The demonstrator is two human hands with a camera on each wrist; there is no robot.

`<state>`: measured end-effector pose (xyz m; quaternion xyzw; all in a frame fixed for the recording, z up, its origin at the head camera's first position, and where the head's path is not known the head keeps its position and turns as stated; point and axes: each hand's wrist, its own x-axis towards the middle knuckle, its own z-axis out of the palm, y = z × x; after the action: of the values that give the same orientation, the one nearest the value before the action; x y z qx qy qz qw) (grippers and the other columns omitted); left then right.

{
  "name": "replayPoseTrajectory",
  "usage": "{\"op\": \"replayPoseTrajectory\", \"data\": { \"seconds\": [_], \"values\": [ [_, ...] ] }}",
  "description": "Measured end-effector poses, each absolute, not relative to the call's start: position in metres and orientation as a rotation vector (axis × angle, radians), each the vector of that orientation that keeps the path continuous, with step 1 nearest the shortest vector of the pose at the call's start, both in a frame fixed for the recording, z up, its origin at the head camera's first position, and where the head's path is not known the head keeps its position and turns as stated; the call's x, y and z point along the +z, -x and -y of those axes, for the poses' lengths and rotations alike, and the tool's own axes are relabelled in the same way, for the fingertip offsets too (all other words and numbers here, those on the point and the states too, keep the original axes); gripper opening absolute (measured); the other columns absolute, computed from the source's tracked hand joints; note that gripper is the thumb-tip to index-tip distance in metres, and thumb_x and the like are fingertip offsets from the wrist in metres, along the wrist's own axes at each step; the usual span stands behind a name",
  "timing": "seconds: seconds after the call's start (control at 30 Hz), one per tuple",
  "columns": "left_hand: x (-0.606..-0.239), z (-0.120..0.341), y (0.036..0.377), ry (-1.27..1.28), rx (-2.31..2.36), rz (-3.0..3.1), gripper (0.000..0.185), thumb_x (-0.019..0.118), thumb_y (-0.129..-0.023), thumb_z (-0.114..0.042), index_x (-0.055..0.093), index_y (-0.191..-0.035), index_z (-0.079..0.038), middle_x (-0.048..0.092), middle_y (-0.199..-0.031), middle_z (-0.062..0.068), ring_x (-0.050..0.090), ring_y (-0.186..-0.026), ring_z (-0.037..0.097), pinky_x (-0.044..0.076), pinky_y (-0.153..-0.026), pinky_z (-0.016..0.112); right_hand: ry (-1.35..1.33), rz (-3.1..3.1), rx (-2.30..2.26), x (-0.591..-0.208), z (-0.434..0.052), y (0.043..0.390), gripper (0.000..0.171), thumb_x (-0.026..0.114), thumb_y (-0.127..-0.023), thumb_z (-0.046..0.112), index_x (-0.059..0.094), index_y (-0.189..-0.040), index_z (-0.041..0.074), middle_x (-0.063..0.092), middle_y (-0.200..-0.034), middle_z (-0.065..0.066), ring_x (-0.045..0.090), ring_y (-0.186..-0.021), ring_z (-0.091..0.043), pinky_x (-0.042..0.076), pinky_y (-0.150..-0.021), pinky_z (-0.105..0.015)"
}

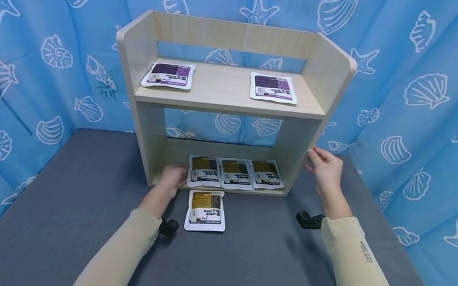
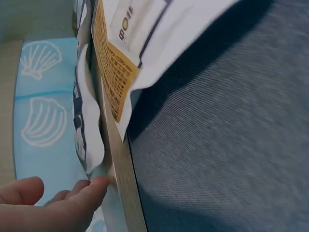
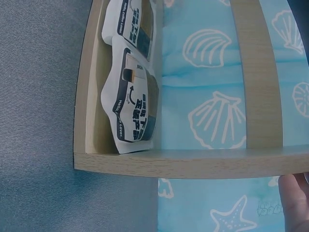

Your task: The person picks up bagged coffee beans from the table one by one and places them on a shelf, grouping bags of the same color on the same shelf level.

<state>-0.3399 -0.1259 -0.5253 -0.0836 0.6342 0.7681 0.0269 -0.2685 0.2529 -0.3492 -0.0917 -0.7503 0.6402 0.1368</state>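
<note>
A light wooden two-tier shelf stands on the grey table. Two purple pouches lie on its upper board. Three yellow-brown pouches lie side by side on the bottom board, and another yellow pouch lies on the table just in front. My left hand reaches to the bottom board's left front; in the left wrist view its fingertips touch the board's edge beside a pouch. My right hand rests with straight fingers against the right side panel.
A blue curtain printed with shells and starfish encloses the table on three sides, close behind the shelf. Black wrist mounts sit under both forearms. Grey tabletop stretches left, right and toward me.
</note>
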Motion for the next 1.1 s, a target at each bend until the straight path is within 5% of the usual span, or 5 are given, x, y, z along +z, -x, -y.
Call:
{"op": "replayPoseTrajectory", "data": {
  "seconds": [0.1,0.23,0.6,1.1],
  "values": [
    [-0.471,0.118,0.296,0.316,2.312,-1.990,0.047,0.049,-0.098,-0.006,0.041,-0.143,0.005,0.050,-0.133,0.023,0.051,-0.119,0.030,0.043,-0.102,0.040,0.283,2.162,1.864,-0.349,-0.253,0.269,0.047,0.057,-0.098,0.028,0.054,-0.136,0.000,0.055,-0.137,-0.014,0.058,-0.120,-0.021,0.048,-0.096,-0.039],
    [-0.443,0.117,0.272,0.374,2.241,-2.009,0.048,0.042,-0.100,-0.003,0.034,-0.145,0.009,0.042,-0.138,0.029,0.044,-0.126,0.038,0.035,-0.108,0.046,0.294,2.163,1.862,-0.348,-0.253,0.269,0.047,0.058,-0.098,0.028,0.054,-0.136,0.000,0.055,-0.137,-0.014,0.058,-0.119,-0.021,0.048,-0.096,-0.039],
    [-0.439,0.134,0.259,0.396,2.185,-1.916,0.048,0.044,-0.102,-0.006,0.032,-0.147,0.005,0.042,-0.143,0.027,0.055,-0.113,0.030,0.041,-0.103,0.044,0.304,2.160,1.874,-0.348,-0.252,0.271,0.047,0.058,-0.098,0.027,0.055,-0.135,0.000,0.055,-0.136,-0.015,0.058,-0.120,-0.022,0.047,-0.097,-0.040],
    [-0.445,0.142,0.247,0.397,2.027,-1.724,0.050,0.037,-0.105,-0.008,0.022,-0.150,0.006,0.034,-0.148,0.029,0.039,-0.134,0.042,0.031,-0.110,0.052,0.293,2.168,1.870,-0.350,-0.253,0.270,0.048,0.058,-0.098,0.029,0.054,-0.136,0.000,0.056,-0.136,-0.013,0.058,-0.120,-0.021,0.047,-0.097,-0.040]
  ]
}}
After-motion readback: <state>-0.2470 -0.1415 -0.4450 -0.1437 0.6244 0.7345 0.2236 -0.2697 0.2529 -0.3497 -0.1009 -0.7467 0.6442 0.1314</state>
